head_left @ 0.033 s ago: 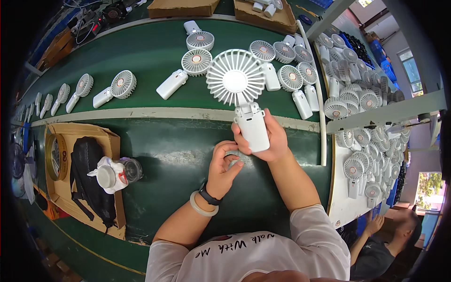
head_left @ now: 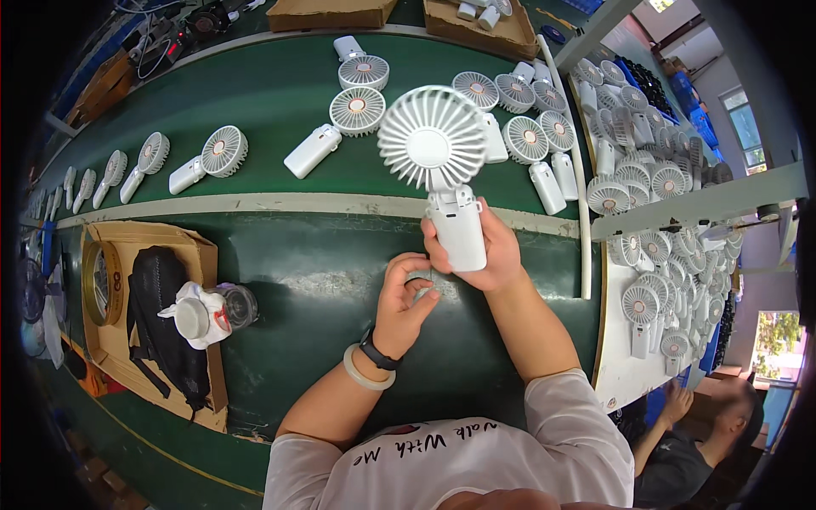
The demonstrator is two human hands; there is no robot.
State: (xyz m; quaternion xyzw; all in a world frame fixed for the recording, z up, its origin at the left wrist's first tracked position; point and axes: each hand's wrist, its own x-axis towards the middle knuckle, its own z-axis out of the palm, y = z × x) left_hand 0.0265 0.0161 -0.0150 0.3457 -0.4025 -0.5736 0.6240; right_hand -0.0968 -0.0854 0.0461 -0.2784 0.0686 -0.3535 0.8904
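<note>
My right hand [head_left: 478,246] grips a white handheld fan [head_left: 461,234] by its handle, holding it upright above the bench. The round slatted head of this fan stands at the top, and a small dark slot shows high on the handle. Just left of the handle's lower end is my left hand [head_left: 406,299], its fingers curled toward the thumb. What lies between those fingers, if anything, I cannot make out. Behind the held fan, more white handheld fans [head_left: 357,111] lie on the green belt [head_left: 272,102], several with an orange centre.
At left, an open cardboard box [head_left: 217,340] holds a black pouch [head_left: 160,314] and a tape roll [head_left: 100,285]; a clear jar [head_left: 239,306] stands beside it. A white pipe [head_left: 583,229] edges the right. Beyond, fans crowd a white table [head_left: 616,374], and a co-worker [head_left: 693,450] sits there.
The held fan's head has tilted slightly to the right in my right hand. My left hand has stayed in place.
</note>
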